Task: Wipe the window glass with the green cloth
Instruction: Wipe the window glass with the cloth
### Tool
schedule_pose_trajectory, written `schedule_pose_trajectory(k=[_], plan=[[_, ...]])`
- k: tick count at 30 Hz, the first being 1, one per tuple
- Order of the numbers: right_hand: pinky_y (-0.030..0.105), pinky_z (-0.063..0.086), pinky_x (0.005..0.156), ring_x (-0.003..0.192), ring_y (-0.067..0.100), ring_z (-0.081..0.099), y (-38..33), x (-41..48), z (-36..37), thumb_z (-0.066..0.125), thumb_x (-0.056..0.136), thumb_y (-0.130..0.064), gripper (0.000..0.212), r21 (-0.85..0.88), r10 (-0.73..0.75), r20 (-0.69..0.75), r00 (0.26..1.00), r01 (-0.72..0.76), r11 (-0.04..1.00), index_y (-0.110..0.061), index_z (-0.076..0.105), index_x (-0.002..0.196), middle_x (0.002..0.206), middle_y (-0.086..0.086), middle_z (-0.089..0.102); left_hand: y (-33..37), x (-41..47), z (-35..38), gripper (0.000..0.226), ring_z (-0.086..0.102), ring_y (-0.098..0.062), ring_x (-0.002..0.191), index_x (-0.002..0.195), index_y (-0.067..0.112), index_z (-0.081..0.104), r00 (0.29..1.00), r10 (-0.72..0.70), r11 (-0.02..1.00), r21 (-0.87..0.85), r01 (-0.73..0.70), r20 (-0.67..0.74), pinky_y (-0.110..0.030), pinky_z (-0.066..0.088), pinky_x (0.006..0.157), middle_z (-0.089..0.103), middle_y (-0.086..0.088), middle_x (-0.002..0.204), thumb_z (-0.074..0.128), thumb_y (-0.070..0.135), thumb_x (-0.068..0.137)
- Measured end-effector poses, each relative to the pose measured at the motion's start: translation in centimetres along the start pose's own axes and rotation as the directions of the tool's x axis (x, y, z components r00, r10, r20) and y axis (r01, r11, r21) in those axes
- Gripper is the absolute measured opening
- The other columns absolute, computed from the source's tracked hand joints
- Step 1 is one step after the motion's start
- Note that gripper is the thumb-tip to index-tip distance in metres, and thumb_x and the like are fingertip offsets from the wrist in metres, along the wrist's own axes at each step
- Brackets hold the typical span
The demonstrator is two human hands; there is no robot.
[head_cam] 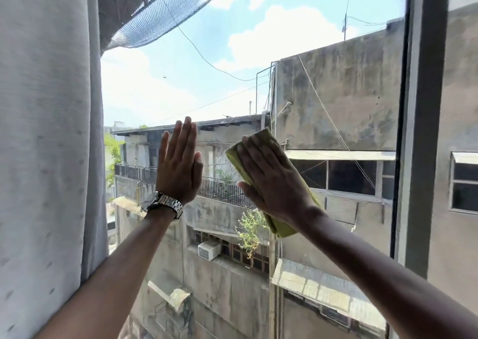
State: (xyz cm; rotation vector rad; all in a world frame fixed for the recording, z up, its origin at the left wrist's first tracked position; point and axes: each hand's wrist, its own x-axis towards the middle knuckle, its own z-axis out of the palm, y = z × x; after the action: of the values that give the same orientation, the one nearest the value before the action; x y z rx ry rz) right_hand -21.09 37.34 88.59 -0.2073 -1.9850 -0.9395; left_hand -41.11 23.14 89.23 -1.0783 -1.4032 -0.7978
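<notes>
The window glass [258, 54] fills the middle of the view, with sky and grey buildings behind it. My right hand [271, 178] lies flat on a folded green cloth [283, 228] and presses it against the pane, fingers pointing up and left. The cloth shows above the fingertips and below the wrist. My left hand [179, 165], with a metal watch at the wrist, rests flat on the glass to the left of the cloth, fingers together and pointing up, holding nothing.
A grey curtain [49, 131] hangs along the left edge of the pane. The dark window frame [424, 121] runs vertically at the right. Netting [155, 12] hangs outside at the top left.
</notes>
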Motion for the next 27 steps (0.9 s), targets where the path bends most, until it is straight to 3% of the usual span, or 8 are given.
schedule_pose_trajectory(k=[7, 12, 16, 21, 24, 27], plan=[[0.042, 0.013, 0.129, 0.155, 0.028, 0.022, 2.0, -7.4, -0.6, 0.031, 0.104, -0.058, 0.076, -0.046, -0.137, 0.089, 0.987, 0.142, 0.989, -0.005, 0.023, 0.158, 0.165, 0.016, 0.027, 0.6, 0.1, -0.7, 0.059, 0.019, -0.028, 0.157, 0.156, 0.002, 0.024, 1.0, -0.014, 1.0, -0.002, 0.014, 0.022, -0.055, 0.02, 0.127, 0.024, -0.016, 0.166, 0.034, 0.02, 0.1], [0.048, 0.032, 0.125, 0.153, 0.029, 0.026, 2.0, -8.9, -0.8, 0.024, 0.104, -0.059, 0.074, -0.014, -0.048, 0.11, 0.993, 0.05, 0.999, -0.008, 0.026, 0.157, 0.164, 0.014, 0.028, 1.0, 0.1, -1.1, 0.059, 0.018, -0.028, 0.157, 0.156, 0.002, 0.024, 0.997, -0.05, 0.999, 0.0, 0.05, 0.053, -0.056, 0.021, 0.126, 0.024, -0.017, 0.167, 0.033, 0.02, 0.1], [0.049, 0.028, 0.126, 0.154, 0.03, 0.024, 2.2, -4.3, -0.9, 0.026, 0.105, -0.054, 0.07, 0.045, 0.13, -0.033, 0.991, -0.128, 0.991, -0.005, 0.031, 0.156, 0.163, 0.017, 0.03, 0.6, 0.1, -0.8, 0.06, 0.019, -0.029, 0.157, 0.156, 0.001, 0.025, 0.998, -0.03, 1.0, -0.004, 0.03, 0.046, -0.056, 0.022, 0.126, 0.024, -0.018, 0.166, 0.026, 0.025, 0.101], [0.045, 0.018, 0.13, 0.155, 0.028, 0.022, 2.3, 7.2, -2.5, 0.027, 0.107, -0.049, 0.066, 0.136, 0.402, -0.169, 0.9, -0.382, 0.914, -0.006, 0.028, 0.157, 0.165, 0.015, 0.028, 0.2, 0.0, 0.0, 0.063, 0.015, -0.027, 0.158, 0.156, 0.0, 0.019, 1.0, -0.024, 1.0, -0.012, 0.024, 0.014, -0.052, 0.016, 0.129, 0.019, -0.019, 0.167, 0.026, 0.029, 0.101], [0.046, 0.018, 0.129, 0.155, 0.029, 0.022, 0.9, 10.7, -2.3, 0.023, 0.107, -0.047, 0.064, 0.146, 0.419, -0.203, 0.885, -0.396, 0.906, -0.006, 0.03, 0.156, 0.165, 0.014, 0.029, -0.2, -0.2, 0.5, 0.064, 0.011, -0.025, 0.159, 0.157, 0.0, 0.015, 1.0, -0.024, 1.0, -0.01, 0.024, -0.012, -0.046, 0.013, 0.131, 0.015, -0.02, 0.168, 0.027, 0.031, 0.101], [0.046, 0.021, 0.128, 0.155, 0.028, 0.021, -0.4, 10.2, -1.4, 0.025, 0.109, -0.041, 0.059, 0.118, 0.298, -0.195, 0.934, -0.28, 0.953, -0.007, 0.028, 0.157, 0.165, 0.014, 0.029, -0.6, -0.3, 0.8, 0.062, 0.009, -0.024, 0.159, 0.157, 0.002, 0.015, 0.999, -0.01, 1.0, -0.01, 0.01, -0.036, -0.043, 0.01, 0.132, 0.015, -0.019, 0.168, 0.025, 0.028, 0.102]])
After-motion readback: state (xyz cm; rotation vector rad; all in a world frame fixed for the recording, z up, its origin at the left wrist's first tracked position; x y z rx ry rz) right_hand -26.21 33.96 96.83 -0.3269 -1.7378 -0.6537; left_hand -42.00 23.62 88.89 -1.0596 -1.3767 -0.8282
